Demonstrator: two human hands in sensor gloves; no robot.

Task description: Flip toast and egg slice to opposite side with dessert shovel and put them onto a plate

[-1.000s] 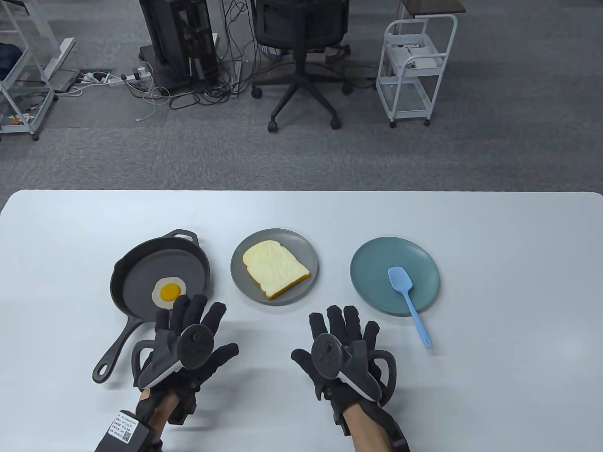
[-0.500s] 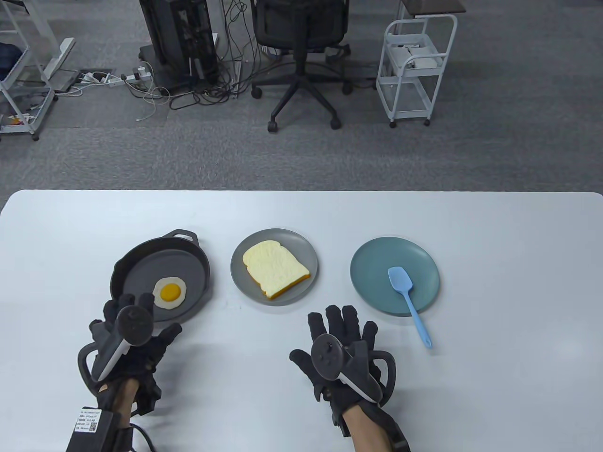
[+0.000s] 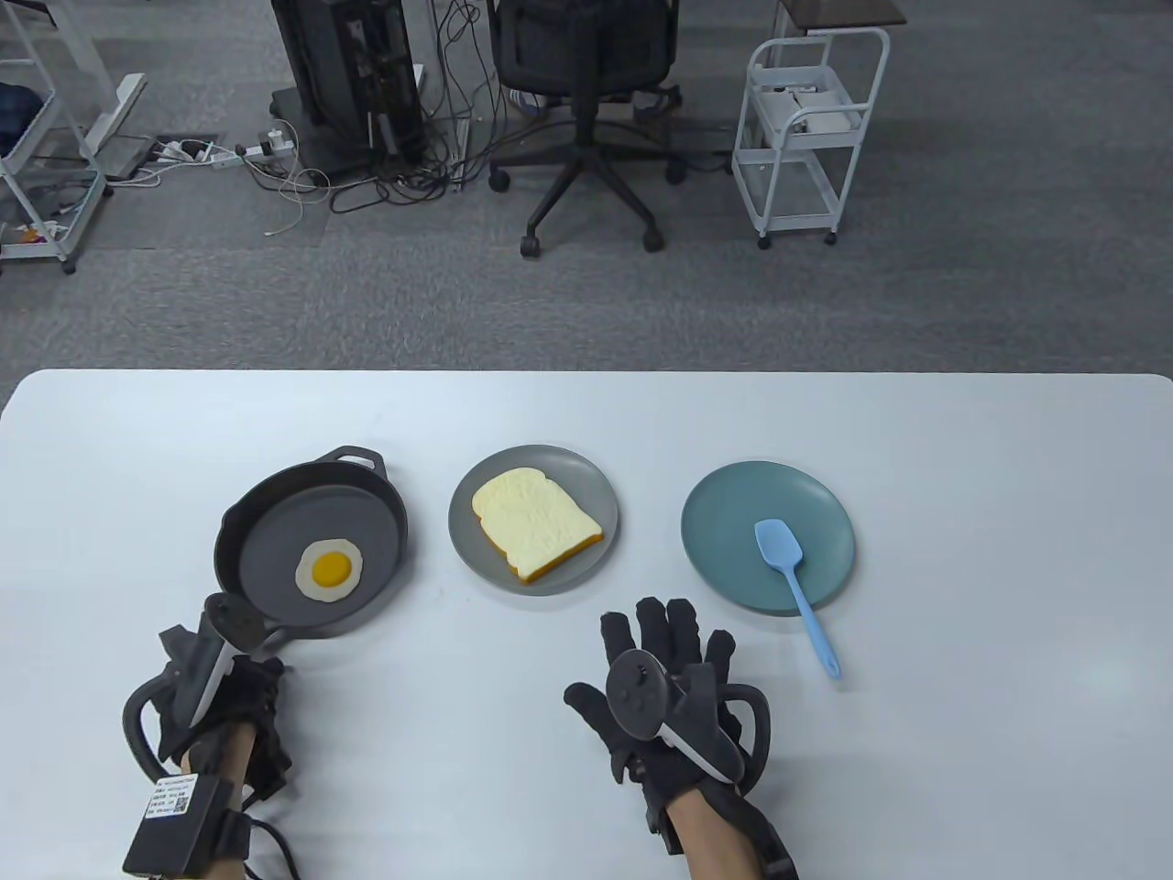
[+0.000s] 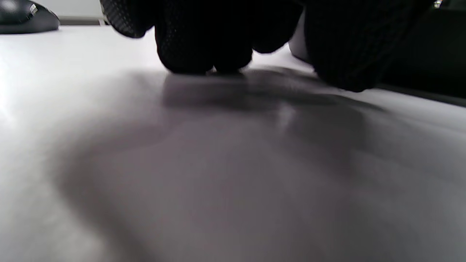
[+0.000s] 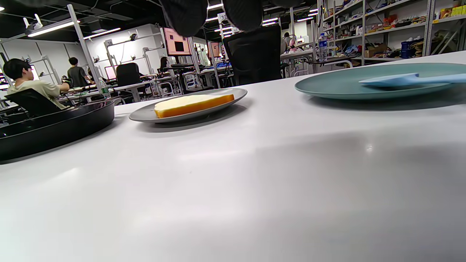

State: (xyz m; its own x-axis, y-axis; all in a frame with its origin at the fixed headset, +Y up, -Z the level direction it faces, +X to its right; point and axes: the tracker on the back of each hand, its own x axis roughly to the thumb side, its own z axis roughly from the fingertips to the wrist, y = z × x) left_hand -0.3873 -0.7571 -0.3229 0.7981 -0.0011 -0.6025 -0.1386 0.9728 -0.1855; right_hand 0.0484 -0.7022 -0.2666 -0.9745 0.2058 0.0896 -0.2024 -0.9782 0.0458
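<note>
Left hand (image 3: 215, 701): nearest the table's (image 3: 962, 568) front edge, over the spot where the pan's handle runs. Its fingers (image 4: 189, 47) curl down onto the table surface in the left wrist view. Whether they grip the handle cannot be told; the handle is hidden under the glove.

Right hand (image 3: 664, 683): lying flat on the table, fingers spread and straight, grasping nothing. It rests between the grey plate and the blue plate, nearer the front edge than both.

Dessert shovel (image 3: 794, 575): light blue, blade resting on the blue plate (image 3: 724, 513), handle crossing the rim toward the front onto the table, just right of the right hand.

Pan (image 3: 266, 532): black, at left, holding the egg slice (image 3: 329, 569), yolk up, in its near half.

Grey plate (image 3: 476, 550): at centre, carrying the toast (image 3: 534, 533), pale face up, lying flat.

Beyond the table: grey carpet, an office chair (image 3: 586, 119), a white cart (image 3: 806, 137), floor cables.
</note>
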